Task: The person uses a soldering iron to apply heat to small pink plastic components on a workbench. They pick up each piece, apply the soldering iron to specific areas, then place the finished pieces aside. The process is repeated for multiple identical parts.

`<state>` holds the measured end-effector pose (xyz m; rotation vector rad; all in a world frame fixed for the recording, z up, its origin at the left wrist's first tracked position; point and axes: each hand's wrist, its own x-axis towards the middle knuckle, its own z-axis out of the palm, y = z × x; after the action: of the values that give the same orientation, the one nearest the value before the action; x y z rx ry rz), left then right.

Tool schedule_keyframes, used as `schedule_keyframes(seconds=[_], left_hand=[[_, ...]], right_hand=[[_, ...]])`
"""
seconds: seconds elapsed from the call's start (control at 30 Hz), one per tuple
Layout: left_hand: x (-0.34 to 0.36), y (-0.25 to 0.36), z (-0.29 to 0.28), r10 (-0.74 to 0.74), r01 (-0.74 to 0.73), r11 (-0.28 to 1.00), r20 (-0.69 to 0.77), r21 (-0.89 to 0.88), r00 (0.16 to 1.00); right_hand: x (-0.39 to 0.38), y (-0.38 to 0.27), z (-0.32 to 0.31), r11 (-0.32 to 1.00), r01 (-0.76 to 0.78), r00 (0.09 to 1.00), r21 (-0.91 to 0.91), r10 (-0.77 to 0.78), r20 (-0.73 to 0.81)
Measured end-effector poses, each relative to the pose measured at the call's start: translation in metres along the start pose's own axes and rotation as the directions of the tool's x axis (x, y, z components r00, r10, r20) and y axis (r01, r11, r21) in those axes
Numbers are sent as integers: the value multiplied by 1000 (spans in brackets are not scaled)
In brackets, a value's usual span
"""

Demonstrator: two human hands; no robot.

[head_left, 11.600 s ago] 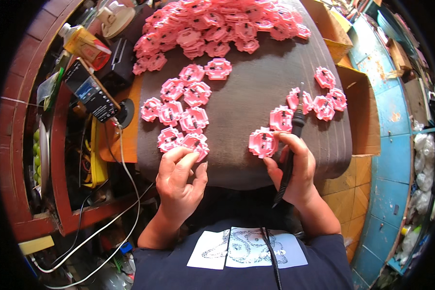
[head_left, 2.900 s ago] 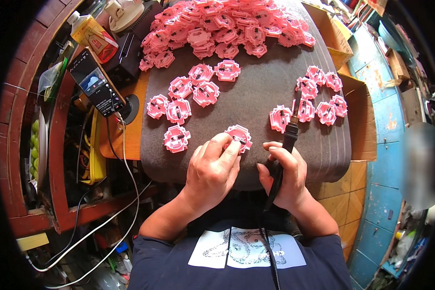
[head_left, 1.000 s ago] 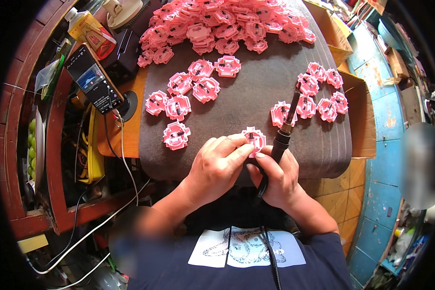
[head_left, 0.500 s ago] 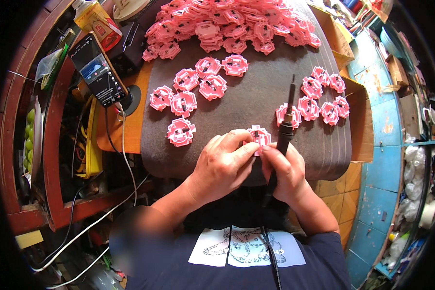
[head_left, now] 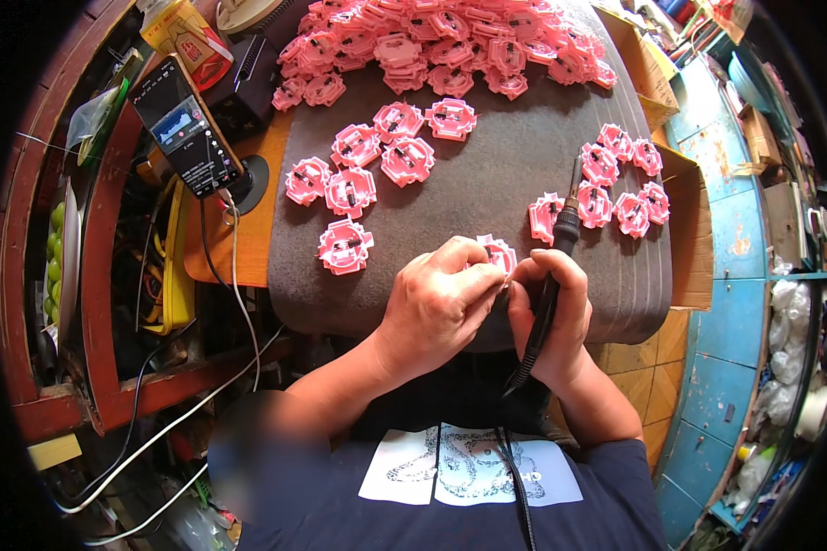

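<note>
My left hand (head_left: 439,298) pinches a pink plastic part (head_left: 498,253) with black bits in it, near the table's front edge. Next to it, my right hand (head_left: 556,312) is wrapped round the dark handle of a soldering iron (head_left: 566,220). The iron's metal tip points up and away from me, and its ribbed tail hangs below the hand. Its fingertips are close to the pink part; whether they touch it I cannot tell. One loose pink part (head_left: 544,219) lies just left of the iron.
A big heap of pink parts (head_left: 450,46) covers the far end of the dark mat (head_left: 487,174). Smaller groups lie left (head_left: 351,191) and right (head_left: 630,213). A phone (head_left: 186,129) on a stand, with a white cable (head_left: 248,312), is at left. A cardboard box (head_left: 691,230) stands at right.
The soldering iron has swung, its tip tilting to the right. My right hand has shifted slightly right, its fingertips drawing away from my left. The pink part has turned a little in my left fingers.
</note>
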<state>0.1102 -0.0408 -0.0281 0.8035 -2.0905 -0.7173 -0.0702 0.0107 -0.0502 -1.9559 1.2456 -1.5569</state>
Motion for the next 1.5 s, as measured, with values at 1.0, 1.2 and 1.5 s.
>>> schedule_keyframes(seconds=[1.0, 1.2, 1.5], left_hand=[[-2, 6, 8, -56, 59, 998, -141, 15, 988], [-6, 4, 11, -65, 70, 997, -181, 20, 981], [-5, 4, 12, -71, 73, 997, -168, 4, 983]], right_hand=[[-15, -2, -39, 976, 209, 978, -61, -209, -9], [-21, -34, -78, 1000, 22, 998, -14, -21, 56], [-11, -50, -81, 993, 60, 989, -103, -46, 138]])
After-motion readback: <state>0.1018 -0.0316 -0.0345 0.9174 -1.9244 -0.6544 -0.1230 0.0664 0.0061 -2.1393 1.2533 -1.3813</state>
